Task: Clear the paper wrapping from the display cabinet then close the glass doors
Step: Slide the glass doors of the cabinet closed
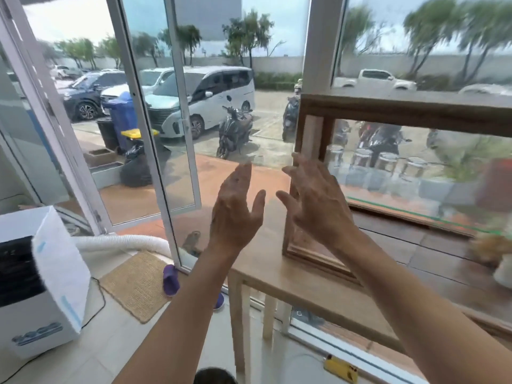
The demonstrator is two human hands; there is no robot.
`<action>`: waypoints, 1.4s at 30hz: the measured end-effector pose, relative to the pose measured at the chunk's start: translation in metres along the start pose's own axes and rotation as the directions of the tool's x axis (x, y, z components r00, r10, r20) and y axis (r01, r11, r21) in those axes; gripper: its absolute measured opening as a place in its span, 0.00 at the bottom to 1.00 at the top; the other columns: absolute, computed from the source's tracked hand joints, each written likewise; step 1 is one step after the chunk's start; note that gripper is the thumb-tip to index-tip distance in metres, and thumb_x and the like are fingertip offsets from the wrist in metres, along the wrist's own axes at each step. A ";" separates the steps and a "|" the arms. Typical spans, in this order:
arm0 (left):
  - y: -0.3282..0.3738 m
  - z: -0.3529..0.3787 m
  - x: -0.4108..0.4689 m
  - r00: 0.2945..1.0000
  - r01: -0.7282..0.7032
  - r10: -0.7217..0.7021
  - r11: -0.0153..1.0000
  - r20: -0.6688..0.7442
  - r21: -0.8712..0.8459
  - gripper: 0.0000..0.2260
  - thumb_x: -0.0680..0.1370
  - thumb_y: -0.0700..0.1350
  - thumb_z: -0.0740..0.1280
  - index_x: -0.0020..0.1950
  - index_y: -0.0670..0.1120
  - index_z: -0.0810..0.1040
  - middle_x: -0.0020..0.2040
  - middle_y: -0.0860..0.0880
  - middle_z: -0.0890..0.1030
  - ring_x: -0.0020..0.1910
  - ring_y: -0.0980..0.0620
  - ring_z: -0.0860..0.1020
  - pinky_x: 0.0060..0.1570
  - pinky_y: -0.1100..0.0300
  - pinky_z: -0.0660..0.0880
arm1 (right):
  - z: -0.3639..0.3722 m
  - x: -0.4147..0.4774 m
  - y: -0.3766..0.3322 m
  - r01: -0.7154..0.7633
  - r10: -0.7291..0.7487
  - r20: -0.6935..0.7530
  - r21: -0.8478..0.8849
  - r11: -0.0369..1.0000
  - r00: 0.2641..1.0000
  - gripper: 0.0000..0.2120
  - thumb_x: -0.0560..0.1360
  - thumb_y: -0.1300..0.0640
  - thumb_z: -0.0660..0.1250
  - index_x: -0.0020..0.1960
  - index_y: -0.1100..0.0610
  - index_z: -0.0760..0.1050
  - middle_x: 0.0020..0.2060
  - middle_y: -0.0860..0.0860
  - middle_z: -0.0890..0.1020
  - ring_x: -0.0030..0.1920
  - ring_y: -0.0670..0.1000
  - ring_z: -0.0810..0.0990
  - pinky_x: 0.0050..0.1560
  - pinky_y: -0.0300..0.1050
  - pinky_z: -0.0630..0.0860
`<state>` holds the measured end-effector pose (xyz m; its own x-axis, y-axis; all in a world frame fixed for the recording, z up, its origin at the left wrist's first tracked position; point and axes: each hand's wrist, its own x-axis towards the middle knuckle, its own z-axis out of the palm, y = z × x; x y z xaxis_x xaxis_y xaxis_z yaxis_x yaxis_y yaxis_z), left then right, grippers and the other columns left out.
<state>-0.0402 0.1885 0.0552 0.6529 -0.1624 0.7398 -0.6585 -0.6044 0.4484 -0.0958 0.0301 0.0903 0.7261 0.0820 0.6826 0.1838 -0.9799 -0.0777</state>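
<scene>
A wooden display cabinet [399, 105] with glass sides stands on a light wooden table [279, 275] by the window. Several glass jars [388, 162] show through its glass. My right hand [313, 198] is raised in front of the cabinet's left end, fingers spread, holding nothing. My left hand [238, 209] is raised just left of it, palm turned inward, fingers apart and empty. No paper wrapping is visible. The picture is blurred by motion, so I cannot tell whether the glass doors stand open.
A white portable air cooler [41, 284] with a white hose [122, 242] stands at the left. A woven doormat [135, 284] and purple slippers [170, 278] lie by the open glass entrance door [155, 106]. Blurred objects [496, 250] sit on the dark counter at right.
</scene>
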 end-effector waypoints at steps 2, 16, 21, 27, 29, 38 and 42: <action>0.037 0.020 0.008 0.996 -0.088 0.087 0.995 -0.021 -0.042 0.29 0.78 0.46 0.64 0.76 0.40 0.61 0.74 0.40 0.68 0.75 0.44 0.65 0.75 0.66 0.55 | -0.027 -0.010 0.029 -0.033 0.029 -0.079 -0.046 0.998 0.996 0.21 0.76 0.48 0.65 0.66 0.56 0.73 0.70 0.55 0.71 0.71 0.56 0.68 0.69 0.54 0.71; 0.256 0.165 -0.031 0.825 -0.537 0.564 0.803 0.039 -0.258 0.27 0.80 0.44 0.60 0.76 0.34 0.57 0.78 0.36 0.55 0.79 0.39 0.52 0.75 0.40 0.57 | -0.158 -0.158 0.221 -0.347 0.178 -0.456 -0.317 0.883 0.872 0.22 0.80 0.55 0.62 0.72 0.61 0.69 0.76 0.61 0.63 0.78 0.61 0.60 0.75 0.60 0.61; 0.308 0.202 -0.036 0.772 -0.615 0.634 0.765 0.054 -0.191 0.26 0.81 0.44 0.59 0.77 0.37 0.56 0.79 0.38 0.54 0.79 0.40 0.51 0.76 0.40 0.54 | -0.179 -0.184 0.267 -0.406 0.175 -0.527 -0.362 0.839 0.832 0.24 0.79 0.54 0.62 0.74 0.58 0.67 0.77 0.59 0.63 0.79 0.59 0.58 0.73 0.64 0.61; 0.331 0.235 -0.036 0.751 -0.656 0.660 0.751 0.036 -0.076 0.26 0.82 0.46 0.58 0.77 0.40 0.56 0.79 0.44 0.52 0.79 0.45 0.49 0.77 0.41 0.52 | -0.176 -0.189 0.292 -0.436 0.192 -0.518 -0.403 0.805 0.834 0.26 0.80 0.52 0.60 0.76 0.58 0.62 0.77 0.58 0.63 0.79 0.59 0.56 0.76 0.63 0.57; 0.327 0.241 -0.033 0.746 -0.664 0.665 0.747 0.031 -0.026 0.26 0.83 0.48 0.58 0.78 0.42 0.53 0.79 0.47 0.50 0.79 0.48 0.46 0.77 0.44 0.50 | -0.174 -0.188 0.294 -0.440 0.204 -0.502 -0.412 0.798 0.840 0.27 0.81 0.50 0.59 0.77 0.58 0.60 0.77 0.59 0.62 0.79 0.60 0.55 0.76 0.64 0.56; 0.300 0.241 -0.021 0.703 -0.711 0.711 0.702 -0.004 0.036 0.32 0.82 0.51 0.62 0.79 0.44 0.48 0.79 0.48 0.51 0.79 0.49 0.46 0.76 0.45 0.54 | -0.152 -0.174 0.283 -0.469 0.246 -0.463 -0.463 0.752 0.852 0.32 0.82 0.47 0.54 0.80 0.53 0.42 0.79 0.45 0.38 0.80 0.54 0.39 0.79 0.59 0.44; 0.283 0.236 -0.015 0.704 -0.709 0.710 0.704 -0.008 0.030 0.30 0.82 0.50 0.61 0.79 0.43 0.50 0.79 0.46 0.53 0.79 0.49 0.47 0.77 0.47 0.50 | -0.140 -0.163 0.270 -0.477 0.274 -0.459 -0.416 0.774 0.845 0.30 0.82 0.49 0.54 0.79 0.57 0.50 0.79 0.46 0.39 0.80 0.56 0.42 0.79 0.62 0.46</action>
<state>-0.1476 -0.1643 0.0522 -0.0108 -0.5369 0.8436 -0.9157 -0.3336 -0.2240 -0.2577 -0.2734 0.0600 0.3596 -0.2827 0.8892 -0.4795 -0.8735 -0.0838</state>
